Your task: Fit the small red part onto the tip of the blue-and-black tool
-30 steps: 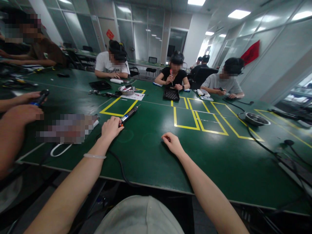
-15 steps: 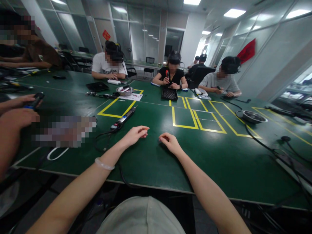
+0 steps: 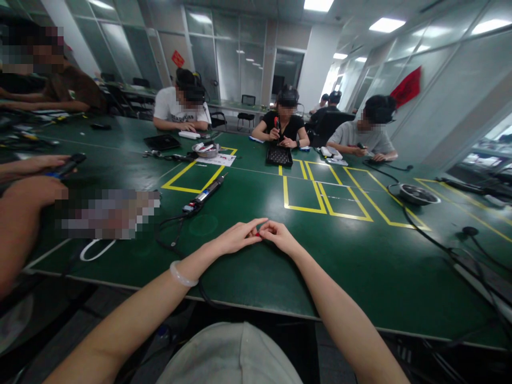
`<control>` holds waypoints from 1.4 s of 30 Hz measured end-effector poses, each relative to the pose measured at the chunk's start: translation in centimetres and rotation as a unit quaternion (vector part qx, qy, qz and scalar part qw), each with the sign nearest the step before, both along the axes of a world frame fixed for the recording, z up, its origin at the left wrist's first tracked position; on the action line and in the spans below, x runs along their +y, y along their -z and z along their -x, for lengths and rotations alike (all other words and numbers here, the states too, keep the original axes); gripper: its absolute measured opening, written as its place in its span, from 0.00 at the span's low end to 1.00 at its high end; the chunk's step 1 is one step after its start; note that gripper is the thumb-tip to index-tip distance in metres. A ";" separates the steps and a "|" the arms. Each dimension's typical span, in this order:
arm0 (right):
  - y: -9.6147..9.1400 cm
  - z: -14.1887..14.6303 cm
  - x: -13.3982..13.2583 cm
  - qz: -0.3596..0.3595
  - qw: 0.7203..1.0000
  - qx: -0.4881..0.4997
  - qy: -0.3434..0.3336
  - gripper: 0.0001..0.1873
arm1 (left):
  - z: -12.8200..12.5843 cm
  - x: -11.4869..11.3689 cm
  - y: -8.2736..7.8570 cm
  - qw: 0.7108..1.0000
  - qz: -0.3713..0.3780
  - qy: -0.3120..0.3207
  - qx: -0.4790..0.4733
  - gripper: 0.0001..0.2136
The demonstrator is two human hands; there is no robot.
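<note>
My left hand (image 3: pixel 237 237) and my right hand (image 3: pixel 278 236) meet fingertip to fingertip over the green table (image 3: pixel 256 277). Between the tips sits a small red thing (image 3: pixel 258 233) that I cannot name. Both hands are pinched on it; the left index finger is stretched out above it. A white bangle (image 3: pixel 182 273) circles my left wrist. An electric screwdriver (image 3: pixel 205 193) with its black cable (image 3: pixel 172 229) lies on the table to the left of my hands, apart from them.
Yellow tape rectangles (image 3: pixel 320 194) mark the table ahead. A black tray (image 3: pixel 279 156), a bowl (image 3: pixel 206 149) and a round metal dish (image 3: pixel 415 194) stand further off. Several people sit opposite; another person's arms (image 3: pixel 24 202) work at my left. Cables run at the right.
My left hand let go of the screwdriver, which stays on the table, and moved right until its fingertips met those of my right hand.
</note>
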State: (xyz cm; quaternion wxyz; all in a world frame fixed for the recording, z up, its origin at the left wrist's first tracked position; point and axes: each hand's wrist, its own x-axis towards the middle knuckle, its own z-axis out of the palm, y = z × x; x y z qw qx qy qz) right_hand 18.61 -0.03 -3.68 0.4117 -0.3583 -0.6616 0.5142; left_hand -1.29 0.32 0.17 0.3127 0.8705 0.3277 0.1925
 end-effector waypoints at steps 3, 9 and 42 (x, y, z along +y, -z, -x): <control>0.0 0.2 -0.1 -0.017 1.000 0.001 -0.003 0.11 | 0.1 -0.1 0.2 1.000 -0.017 0.008 0.008 0.29; 0.2 -0.2 0.4 -0.072 0.995 -0.025 0.068 0.07 | 3.6 2.1 -0.1 0.991 -0.100 -0.072 0.045 0.28; 1.2 -0.6 1.0 -0.109 0.982 -0.104 0.113 0.11 | 7.0 4.6 -0.7 0.865 -0.090 -0.363 0.334 0.31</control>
